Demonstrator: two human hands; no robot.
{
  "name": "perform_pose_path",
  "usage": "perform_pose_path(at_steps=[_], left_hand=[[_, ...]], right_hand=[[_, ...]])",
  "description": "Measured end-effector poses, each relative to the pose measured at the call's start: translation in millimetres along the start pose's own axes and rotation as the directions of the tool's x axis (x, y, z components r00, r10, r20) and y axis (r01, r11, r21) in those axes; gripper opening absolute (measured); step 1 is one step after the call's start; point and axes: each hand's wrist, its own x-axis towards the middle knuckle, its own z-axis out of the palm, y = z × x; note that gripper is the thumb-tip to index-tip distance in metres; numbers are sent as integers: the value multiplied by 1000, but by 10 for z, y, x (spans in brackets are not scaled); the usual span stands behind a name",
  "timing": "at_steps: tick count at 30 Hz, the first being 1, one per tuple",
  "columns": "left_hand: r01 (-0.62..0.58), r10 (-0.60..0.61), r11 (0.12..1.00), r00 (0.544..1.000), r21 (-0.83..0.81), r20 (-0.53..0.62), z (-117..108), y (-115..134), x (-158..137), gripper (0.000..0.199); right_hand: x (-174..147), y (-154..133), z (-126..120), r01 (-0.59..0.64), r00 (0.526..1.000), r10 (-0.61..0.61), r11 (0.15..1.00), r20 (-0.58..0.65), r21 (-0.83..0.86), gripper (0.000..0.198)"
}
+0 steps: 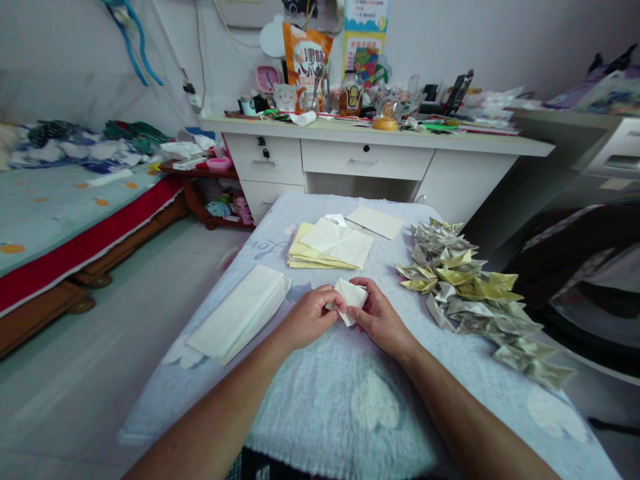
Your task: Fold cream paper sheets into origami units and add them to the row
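A small folded piece of pale paper is held between both hands above the cloth-covered table. My left hand pinches its left edge with closed fingers. On the other side, my right hand grips it with the thumb in front and fingers behind. Just beyond lies a stack of yellow paper, with a creased cream sheet on top. Left of my hands rests a pile of long white paper. Several folded paper pieces, silvery and yellow with pointed ends, sit in rows at the right.
The table wears a light blue cloth. A flat cream card lies near its far edge. Behind stands a white desk crowded with jars and a snack bag. A bed is at the left, a round-doored appliance at the right.
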Motion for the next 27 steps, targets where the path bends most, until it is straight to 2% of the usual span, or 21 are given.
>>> perform_pose_path(at_steps=[4,10,17,23,27], left_hand=[[6,-6,1000,1000,3,11,-4,-2,-5,12],[31,-30,999,999,-37,9,2,21,-12,11],[62,-62,998,998,-28,7,12,23,-18,11],[125,-124,989,992,-73,18,21,9,-34,7],[137,-135,988,990,-69,38,35,25,-37,7]], right_hand=[[5,17,-3,11,1000,-11,1000,-18,0,51],[8,50,-10,20,1000,-20,1000,12,0,66],[-5,67,-46,14,1000,-18,970,-16,-244,78],[-35,-26,-41,-10,999,17,982,35,-187,92],[-17,2,-54,-32,999,34,983,7,-182,91]])
